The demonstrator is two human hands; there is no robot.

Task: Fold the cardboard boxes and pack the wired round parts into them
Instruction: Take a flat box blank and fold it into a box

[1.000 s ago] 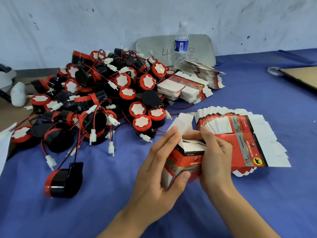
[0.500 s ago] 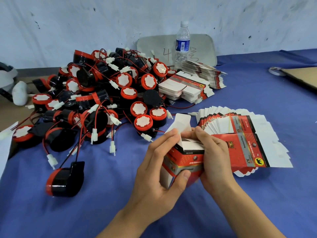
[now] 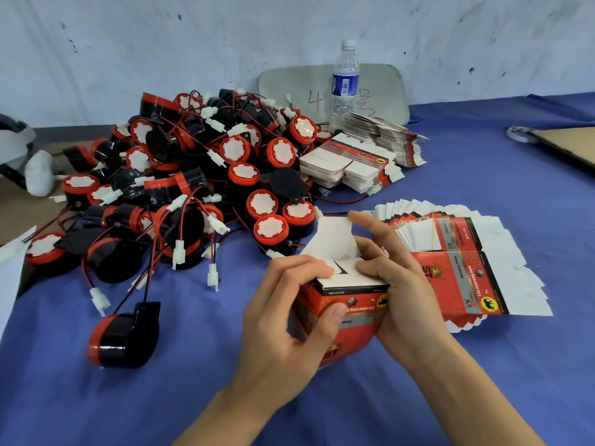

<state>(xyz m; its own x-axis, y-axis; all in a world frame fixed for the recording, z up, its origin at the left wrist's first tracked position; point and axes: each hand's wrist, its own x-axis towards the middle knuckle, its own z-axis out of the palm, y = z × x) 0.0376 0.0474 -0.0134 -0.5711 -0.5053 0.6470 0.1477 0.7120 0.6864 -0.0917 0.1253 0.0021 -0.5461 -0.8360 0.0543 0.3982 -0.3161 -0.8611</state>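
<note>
Blue cloth-covered table (image 3: 483, 365): bears everything listed.

Heap of red-and-black round wired parts with white plug connectors (image 3: 199, 188): piled at far left of centre, wires tangled.

Fan of flat red-and-white printed cardboard box blanks (image 3: 463, 262): spread on the cloth at right, just beside the right hand.

Banded stacks of the same flat blanks (image 3: 351, 162): behind the fan, touching the heap's right edge.

Erected red cardboard box (image 3: 351, 304): near centre, held between both hands, one white flap (image 3: 331, 239) standing up at its far edge.

Left hand (image 3: 283, 323): grasping the box, thumb on the red front face, fingers curled over the top flaps.

Right hand (image 3: 402, 284): grasping the box's right side, fingers on the flaps.

Clear plastic water bottle (image 3: 345, 82): upright by the wall.

Single red-and-black round part (image 3: 124, 336): on its side, front left, apart from the heap.
</note>
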